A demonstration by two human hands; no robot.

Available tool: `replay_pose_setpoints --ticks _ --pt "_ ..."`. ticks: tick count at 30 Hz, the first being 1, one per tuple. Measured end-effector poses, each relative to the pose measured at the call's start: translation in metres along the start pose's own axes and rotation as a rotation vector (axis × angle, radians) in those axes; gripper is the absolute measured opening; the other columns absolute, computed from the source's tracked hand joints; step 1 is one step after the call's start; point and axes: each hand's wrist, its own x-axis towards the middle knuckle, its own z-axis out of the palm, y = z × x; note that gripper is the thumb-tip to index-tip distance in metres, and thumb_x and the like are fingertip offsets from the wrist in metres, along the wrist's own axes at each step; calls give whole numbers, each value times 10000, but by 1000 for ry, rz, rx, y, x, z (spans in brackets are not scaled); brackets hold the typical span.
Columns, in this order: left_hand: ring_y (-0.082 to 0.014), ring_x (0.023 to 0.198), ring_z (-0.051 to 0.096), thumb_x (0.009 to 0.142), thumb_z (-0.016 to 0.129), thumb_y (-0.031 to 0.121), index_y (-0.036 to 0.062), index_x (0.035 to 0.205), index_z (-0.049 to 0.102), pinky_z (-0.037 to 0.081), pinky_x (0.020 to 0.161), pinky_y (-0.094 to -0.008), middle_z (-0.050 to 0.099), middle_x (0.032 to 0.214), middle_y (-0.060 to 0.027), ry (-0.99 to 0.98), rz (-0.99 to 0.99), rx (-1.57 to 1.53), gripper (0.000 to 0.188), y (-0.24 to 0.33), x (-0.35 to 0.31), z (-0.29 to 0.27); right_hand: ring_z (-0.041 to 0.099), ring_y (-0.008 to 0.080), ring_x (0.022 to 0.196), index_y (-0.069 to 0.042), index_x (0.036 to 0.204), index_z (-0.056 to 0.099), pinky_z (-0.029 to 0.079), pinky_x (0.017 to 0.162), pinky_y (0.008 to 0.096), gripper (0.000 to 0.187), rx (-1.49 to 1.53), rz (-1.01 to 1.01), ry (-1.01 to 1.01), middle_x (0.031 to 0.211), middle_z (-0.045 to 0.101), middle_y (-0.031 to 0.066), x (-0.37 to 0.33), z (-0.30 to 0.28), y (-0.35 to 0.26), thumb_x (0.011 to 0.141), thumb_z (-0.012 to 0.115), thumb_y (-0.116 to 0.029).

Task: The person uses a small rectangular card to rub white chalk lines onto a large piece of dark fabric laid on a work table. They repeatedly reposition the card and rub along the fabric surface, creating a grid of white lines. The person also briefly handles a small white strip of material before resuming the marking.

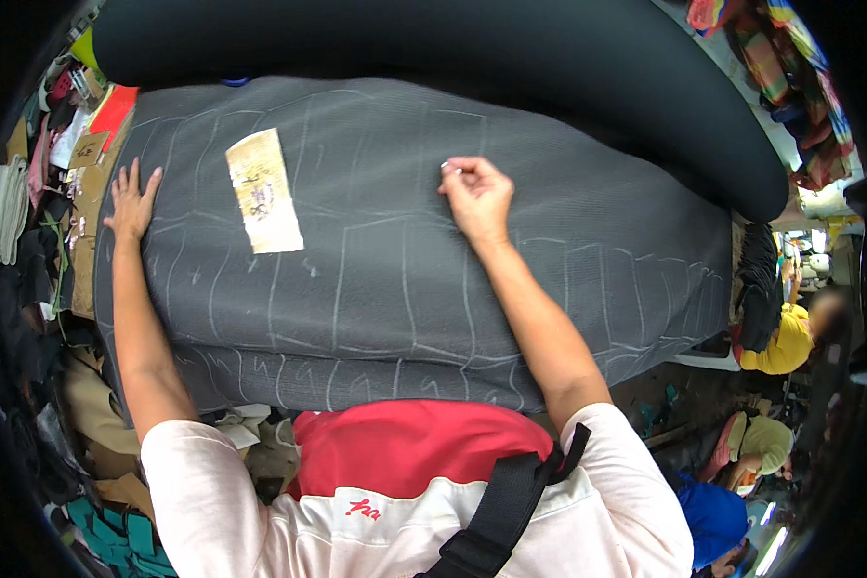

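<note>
A dark grey cloth (376, 260) marked with many white chalk lines lies spread before me and hangs over the near edge. My left hand (133, 202) rests flat at its left edge, fingers spread, holding nothing. Above the middle of the cloth, my right hand (477, 195) is closed in a pinch on a small white piece of chalk (445, 167), mostly hidden by the fingers. Between the hands, nearer the left, lies a worn tan cardboard pattern (265, 193) with dark handwriting; neither hand touches it.
A thick black roll of fabric (433, 48) runs along the far side. Cardboard (85, 260) and piled scraps (10, 207) flank the left. To the right are folded black cloth (759, 279) and people in yellow (790, 339), pale green (766, 445) and blue (713, 520).
</note>
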Motion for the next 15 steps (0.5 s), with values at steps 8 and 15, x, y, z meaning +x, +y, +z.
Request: replay_pose_setpoints --ticks 8,15 --pt "-332 1382 177 832 514 576 251 1417 318 136 970 -718 196 1503 -128 -7 -78 -73 698 -21 -74 -3 613 88 620 63 933 637 483 539 206 125 -195 217 -172 745 644 95 -29 -9 -28 837 608 -12" --pt "-354 1352 239 740 677 475 186 1376 389 167 1016 -661 239 1461 -208 10 454 -365 756 145 -169 -40 629 290 684 17 780 680 521 654 382 85 -700 -336 -274 748 629 169 9 42 -26 733 644 -44"
